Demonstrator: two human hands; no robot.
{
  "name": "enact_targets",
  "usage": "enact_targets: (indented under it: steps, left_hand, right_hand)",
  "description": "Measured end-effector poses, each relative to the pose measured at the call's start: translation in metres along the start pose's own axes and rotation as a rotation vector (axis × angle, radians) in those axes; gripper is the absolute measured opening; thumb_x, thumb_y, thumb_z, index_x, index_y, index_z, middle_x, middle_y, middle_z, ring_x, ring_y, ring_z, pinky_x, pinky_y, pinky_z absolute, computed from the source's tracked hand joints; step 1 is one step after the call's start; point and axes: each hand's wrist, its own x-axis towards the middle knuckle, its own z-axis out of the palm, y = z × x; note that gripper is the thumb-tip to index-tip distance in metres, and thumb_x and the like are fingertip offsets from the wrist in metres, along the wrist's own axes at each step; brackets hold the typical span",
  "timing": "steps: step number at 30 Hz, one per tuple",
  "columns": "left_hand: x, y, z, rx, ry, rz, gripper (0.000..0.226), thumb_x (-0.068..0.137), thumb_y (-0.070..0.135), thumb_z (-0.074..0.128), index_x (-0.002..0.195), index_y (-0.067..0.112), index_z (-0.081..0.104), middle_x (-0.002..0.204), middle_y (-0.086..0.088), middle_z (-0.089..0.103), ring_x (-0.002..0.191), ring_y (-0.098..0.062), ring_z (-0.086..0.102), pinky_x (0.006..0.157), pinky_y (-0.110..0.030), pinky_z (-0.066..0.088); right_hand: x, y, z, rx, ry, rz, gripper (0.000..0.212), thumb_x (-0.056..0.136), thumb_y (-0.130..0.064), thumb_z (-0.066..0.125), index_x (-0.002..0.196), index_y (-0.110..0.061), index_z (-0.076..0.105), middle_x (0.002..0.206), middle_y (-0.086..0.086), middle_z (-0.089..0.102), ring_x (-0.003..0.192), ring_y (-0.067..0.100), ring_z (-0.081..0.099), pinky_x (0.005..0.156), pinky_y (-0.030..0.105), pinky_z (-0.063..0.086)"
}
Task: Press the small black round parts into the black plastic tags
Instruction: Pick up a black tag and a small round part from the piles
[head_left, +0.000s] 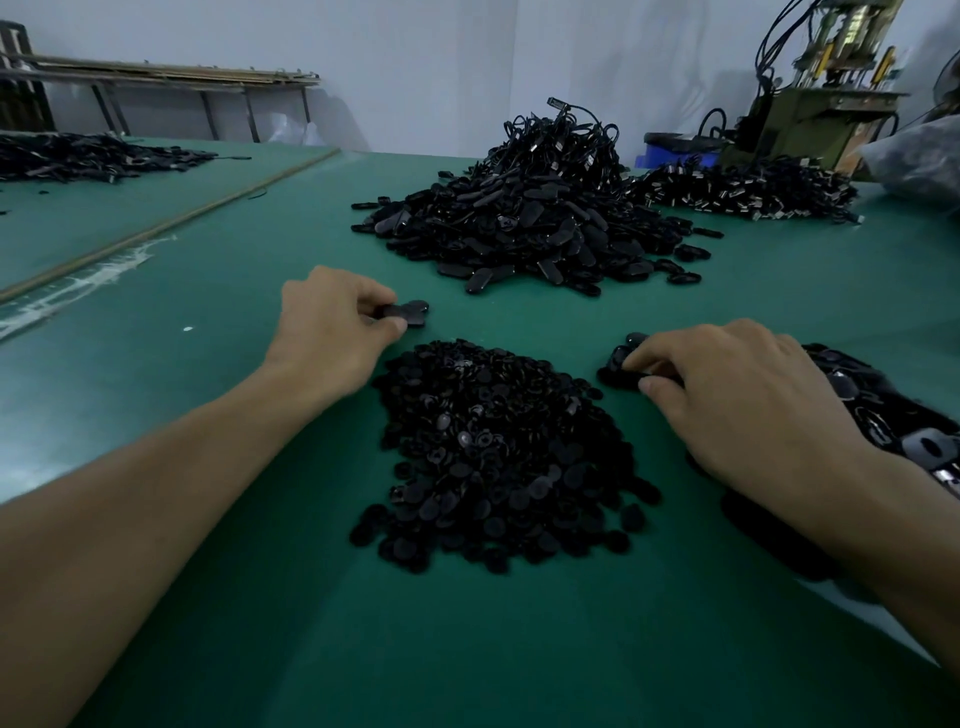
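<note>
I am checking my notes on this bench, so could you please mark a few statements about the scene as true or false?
1. The left hand pinches a black tag. True.
2. The pile of small round parts lies between the two forearms. True.
3. The table has a red surface. False: it is green.
4. The right hand is raised, open and empty. False: it is down at the table, fingers curled on black pieces.
5. The big heap of tags lies beyond both hands. True.

Small black round parts (493, 452) lie heaped before me; black oval tags (530, 223) pile beyond, one tag (408, 313) pinched in my left hand (332, 322).
</note>
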Motion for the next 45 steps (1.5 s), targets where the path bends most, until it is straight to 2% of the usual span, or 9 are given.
enact_targets:
  steps: [4,8,11,14,17,23,29,40,45]
  left_hand:
    - [-0.003,0.003,-0.001,0.114,-0.104,0.035,0.021,0.095,0.028,0.068,0.111,0.017,0.077,0.069,0.010,0.060,0.065,-0.018,0.059,0.071,-0.034,0.053]
    - [-0.003,0.004,-0.001,0.184,-0.132,0.044,0.031,0.097,0.034,0.064,0.120,0.015,0.072,0.110,-0.009,0.071,0.092,-0.029,0.065,0.088,-0.045,0.054]
    - [-0.004,0.004,0.000,0.131,-0.043,0.064,0.039,0.096,0.036,0.065,0.129,0.017,0.066,0.121,-0.001,0.067,0.107,-0.025,0.062,0.096,-0.041,0.047]
    - [-0.010,0.010,0.000,0.062,0.118,0.165,0.008,0.096,0.034,0.062,0.101,0.036,0.067,0.103,0.013,0.067,0.080,-0.005,0.054,0.078,-0.031,0.044]
    - [-0.021,0.026,0.001,0.003,0.157,0.283,0.011,0.093,0.032,0.062,0.088,0.042,0.064,0.085,0.021,0.064,0.067,0.008,0.050,0.061,-0.023,0.039]
    - [-0.041,0.047,0.004,-0.164,0.171,0.425,0.008,0.083,0.031,0.065,0.080,0.037,0.069,0.065,0.012,0.055,0.059,-0.005,0.050,0.056,-0.036,0.050]
    - [-0.060,0.057,0.006,-0.296,0.065,0.477,0.021,0.087,0.036,0.070,0.106,0.030,0.075,0.087,0.020,0.070,0.072,-0.001,0.066,0.060,-0.016,0.048]
    - [-0.069,0.062,0.005,-0.605,-0.175,0.436,0.022,0.081,0.016,0.078,0.097,0.031,0.075,0.088,0.012,0.078,0.081,-0.003,0.074,0.079,-0.019,0.057]
    - [-0.066,0.059,0.005,-0.644,-0.187,0.385,0.022,0.079,0.017,0.078,0.094,0.032,0.074,0.082,0.016,0.077,0.077,-0.001,0.073,0.074,-0.014,0.054]
  right_hand:
    - [0.001,0.001,0.002,0.018,0.027,-0.015,0.016,0.099,-0.032,0.056,0.111,-0.030,0.068,0.103,-0.005,0.070,0.104,0.023,0.060,0.096,0.042,0.046]
    - [0.002,0.001,0.003,-0.023,0.039,-0.023,0.013,0.101,-0.030,0.052,0.103,-0.025,0.064,0.087,-0.003,0.065,0.088,0.023,0.056,0.083,0.036,0.042]
    - [0.001,-0.001,0.000,-0.019,0.045,-0.016,0.014,0.100,-0.030,0.052,0.098,-0.024,0.064,0.084,-0.003,0.063,0.083,0.022,0.054,0.078,0.034,0.038]
    - [0.000,-0.004,-0.001,-0.007,0.045,-0.018,0.021,0.098,-0.040,0.052,0.090,-0.025,0.064,0.082,-0.005,0.063,0.083,0.021,0.055,0.080,0.035,0.040]
    - [0.001,-0.011,-0.002,-0.015,0.041,0.004,0.040,0.095,-0.058,0.046,0.077,-0.024,0.059,0.072,-0.006,0.057,0.077,0.022,0.052,0.076,0.035,0.035]
    - [0.005,-0.013,0.005,-0.061,0.132,0.011,0.031,0.101,-0.040,0.046,0.082,-0.019,0.059,0.076,-0.002,0.057,0.077,0.024,0.051,0.081,0.039,0.039]
    - [0.001,-0.020,0.002,0.575,0.214,-0.119,0.028,0.100,-0.033,0.049,0.077,-0.021,0.059,0.059,-0.005,0.055,0.052,0.009,0.049,0.050,0.020,0.041]
    - [-0.006,-0.027,0.010,1.061,0.144,-0.142,0.006,0.093,-0.025,0.065,0.090,-0.030,0.067,0.079,-0.002,0.073,0.072,0.016,0.069,0.072,0.038,0.059]
    - [-0.006,-0.026,0.011,1.169,0.104,-0.120,0.009,0.091,-0.016,0.068,0.086,-0.023,0.067,0.076,-0.002,0.074,0.065,0.010,0.069,0.059,0.014,0.049]
